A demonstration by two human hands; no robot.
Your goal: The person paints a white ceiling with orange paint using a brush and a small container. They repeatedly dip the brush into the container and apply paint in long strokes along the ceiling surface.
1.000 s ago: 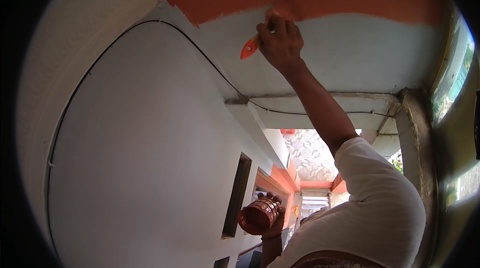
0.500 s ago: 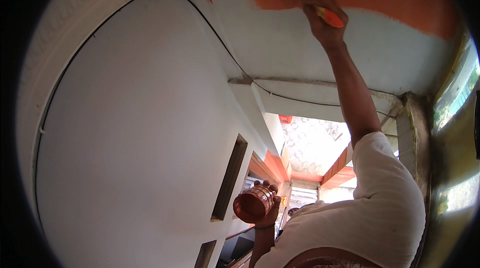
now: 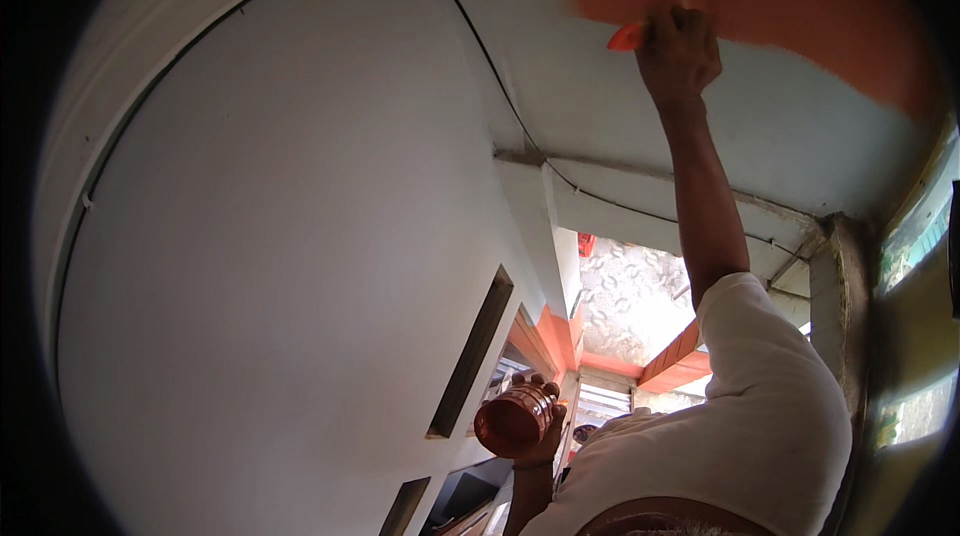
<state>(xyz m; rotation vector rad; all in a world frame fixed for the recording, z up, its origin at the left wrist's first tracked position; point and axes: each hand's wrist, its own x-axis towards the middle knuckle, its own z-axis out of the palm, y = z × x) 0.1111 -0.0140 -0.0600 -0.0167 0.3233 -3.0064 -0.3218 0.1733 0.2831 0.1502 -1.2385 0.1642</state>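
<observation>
High up, my right hand [image 3: 678, 51] grips a paintbrush with a red handle [image 3: 627, 37]. The handle sticks out to the left of my fist, and the bristles are hidden at the painted surface. That surface carries orange paint [image 3: 780, 6], whose uneven lower border meets pale, unpainted area [image 3: 770, 116]. Lower down, my left hand [image 3: 545, 426] is wrapped round a clear ribbed plastic container [image 3: 512, 424]. Its open mouth is tilted into view, and reddish paint colours the inside.
A large pale wall [image 3: 270, 236] with dark slot openings [image 3: 470, 356] fills the left. A black cable [image 3: 470, 21] runs along its top edge and over to a ledge. Windows [image 3: 915, 226] stand at the right. Orange-painted trim [image 3: 675, 366] borders a bright opening.
My right hand has turned, so the brush handle now points left rather than right. The whole view has shifted slightly. My left hand keeps hold of the container.
</observation>
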